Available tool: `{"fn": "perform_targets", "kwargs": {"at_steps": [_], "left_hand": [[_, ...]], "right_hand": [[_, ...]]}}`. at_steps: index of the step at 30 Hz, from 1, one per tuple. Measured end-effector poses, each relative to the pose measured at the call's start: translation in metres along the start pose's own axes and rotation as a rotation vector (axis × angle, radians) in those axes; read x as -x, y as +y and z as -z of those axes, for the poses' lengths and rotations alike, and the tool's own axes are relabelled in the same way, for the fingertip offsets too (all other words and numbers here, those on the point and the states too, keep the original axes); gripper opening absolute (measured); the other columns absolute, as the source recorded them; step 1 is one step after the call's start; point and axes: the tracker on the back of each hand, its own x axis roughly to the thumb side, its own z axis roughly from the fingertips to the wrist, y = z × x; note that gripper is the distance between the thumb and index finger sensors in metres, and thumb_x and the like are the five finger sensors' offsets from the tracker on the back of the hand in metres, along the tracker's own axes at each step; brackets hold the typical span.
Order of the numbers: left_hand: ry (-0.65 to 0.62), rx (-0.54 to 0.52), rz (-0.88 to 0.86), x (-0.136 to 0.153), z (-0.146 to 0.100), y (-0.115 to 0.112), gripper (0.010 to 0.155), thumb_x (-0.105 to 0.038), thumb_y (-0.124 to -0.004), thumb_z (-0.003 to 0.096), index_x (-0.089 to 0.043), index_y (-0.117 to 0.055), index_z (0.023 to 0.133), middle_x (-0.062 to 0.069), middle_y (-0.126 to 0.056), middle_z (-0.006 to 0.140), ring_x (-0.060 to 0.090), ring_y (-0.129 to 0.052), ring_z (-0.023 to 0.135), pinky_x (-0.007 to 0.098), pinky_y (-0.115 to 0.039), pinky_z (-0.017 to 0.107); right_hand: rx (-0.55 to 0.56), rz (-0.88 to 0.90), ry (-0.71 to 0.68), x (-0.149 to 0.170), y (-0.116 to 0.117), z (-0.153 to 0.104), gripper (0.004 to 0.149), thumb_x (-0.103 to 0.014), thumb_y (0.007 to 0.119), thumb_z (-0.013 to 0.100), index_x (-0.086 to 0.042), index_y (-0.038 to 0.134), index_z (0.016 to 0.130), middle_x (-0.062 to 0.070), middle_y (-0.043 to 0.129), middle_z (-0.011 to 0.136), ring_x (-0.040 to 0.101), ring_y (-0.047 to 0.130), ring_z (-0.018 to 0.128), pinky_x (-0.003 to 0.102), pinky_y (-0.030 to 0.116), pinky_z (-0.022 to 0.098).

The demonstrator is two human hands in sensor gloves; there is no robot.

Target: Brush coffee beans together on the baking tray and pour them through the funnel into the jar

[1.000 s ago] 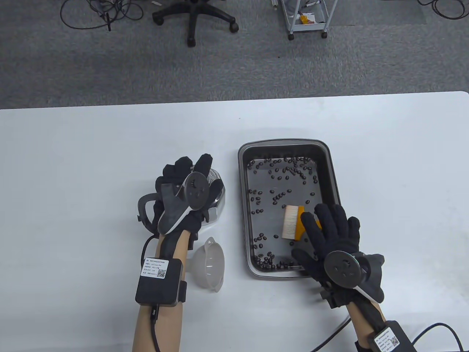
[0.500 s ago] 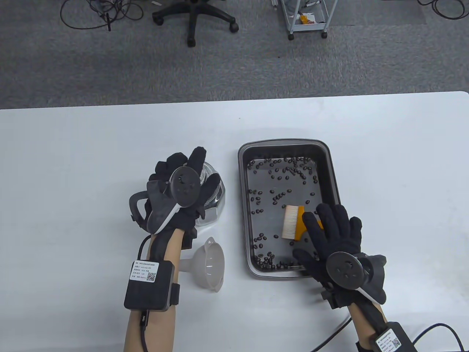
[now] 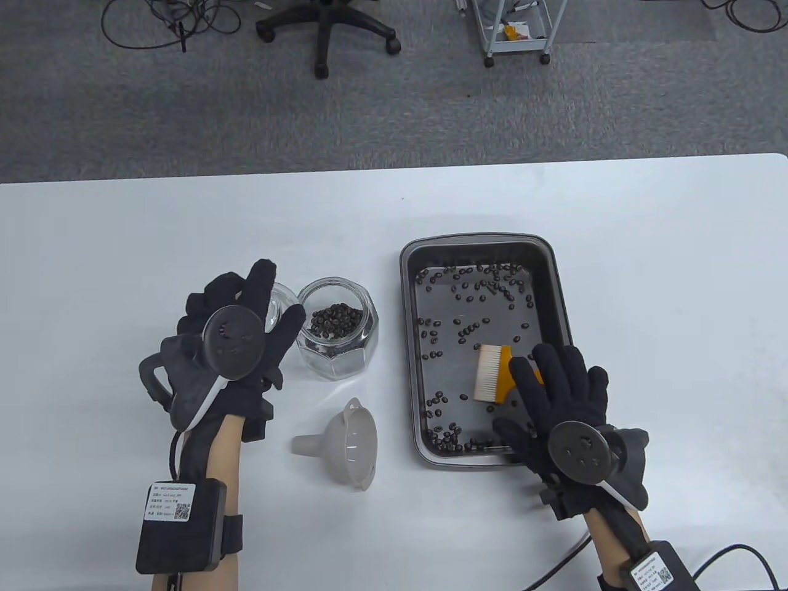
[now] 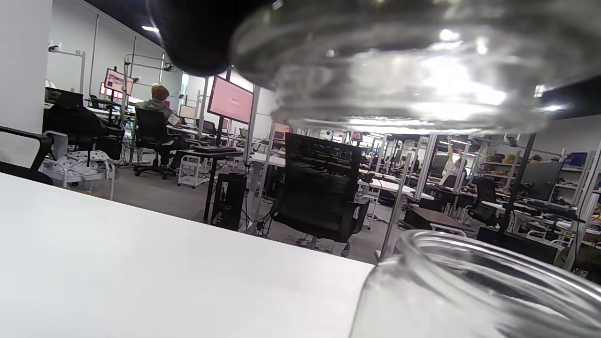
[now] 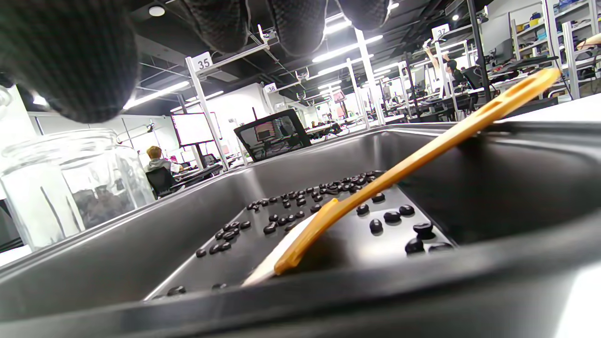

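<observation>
partly hidden under the spread, empty right hand [image 3: 557, 400], one brush [image 3: 492, 373] lies in the tray [image 3: 407, 308]; left hand [image 3: 237, 332] grips one glass lid [image 3: 274, 303] beside the tray.

Both hands, left hand [image 3: 237, 345] and right hand [image 3: 557, 400], wear black knit gloves with round grey tracker discs, bare forearms, and black labelled wrist boxes trailing black cables.

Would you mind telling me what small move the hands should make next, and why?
Probably the left hand should set the glass lid it holds down on the table: the jar stands open, the funnel lies unplaced beside it, and the right hand hovers over the brush.
</observation>
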Motion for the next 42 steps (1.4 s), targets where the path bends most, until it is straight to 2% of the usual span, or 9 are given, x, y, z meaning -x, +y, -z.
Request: {"fn": "perform_targets", "kwargs": {"at_steps": [8, 21, 31, 42], "left_hand": [[0.034, 0.018, 0.006, 0.03, -0.011, -0.017, 0.077, -0.081, -0.07, 0.0377, -0.051, -0.053, 0.106, -0.002, -0.067, 0.108, 0.024, -0.076, 0.083, 0.045, -0.071, 0.07], [0.096, 0.1, -0.014, 0.073, -0.025, -0.068, 0.078, -0.078, -0.073, 0.0381, -0.05, -0.05, 0.107, 0.0, -0.064, 0.11, 0.026, -0.074, 0.085, 0.047, -0.07, 0.071], [0.132, 0.178, -0.012, 0.091, -0.031, -0.111, 0.077, -0.075, -0.076, 0.0387, -0.049, -0.051, 0.106, 0.001, -0.062, 0.111, 0.028, -0.072, 0.088, 0.049, -0.068, 0.073], [0.157, 0.232, -0.002, 0.101, -0.035, -0.135, 0.08, -0.074, -0.079, 0.0385, -0.047, -0.048, 0.107, 0.001, -0.062, 0.111, 0.029, -0.073, 0.088, 0.05, -0.068, 0.073]], "right_hand": [[-0.007, 0.002, 0.015, 0.002, 0.001, -0.001, 0.081, -0.071, 0.08, 0.036, -0.04, 0.048, 0.104, 0.003, 0.047, 0.119, 0.038, 0.04, 0.11, 0.066, 0.035, 0.074], [-0.03, -0.014, 0.021, 0.001, 0.004, 0.0, 0.08, -0.071, 0.08, 0.037, -0.04, 0.049, 0.104, 0.003, 0.048, 0.119, 0.037, 0.041, 0.109, 0.065, 0.035, 0.075], [-0.042, -0.019, 0.029, 0.001, 0.006, 0.002, 0.08, -0.07, 0.081, 0.037, -0.04, 0.049, 0.104, 0.003, 0.049, 0.118, 0.037, 0.042, 0.109, 0.065, 0.035, 0.075], [-0.063, -0.021, 0.04, 0.002, 0.008, 0.004, 0.08, -0.069, 0.081, 0.037, -0.04, 0.05, 0.104, 0.003, 0.049, 0.118, 0.036, 0.043, 0.109, 0.064, 0.035, 0.075]]}}
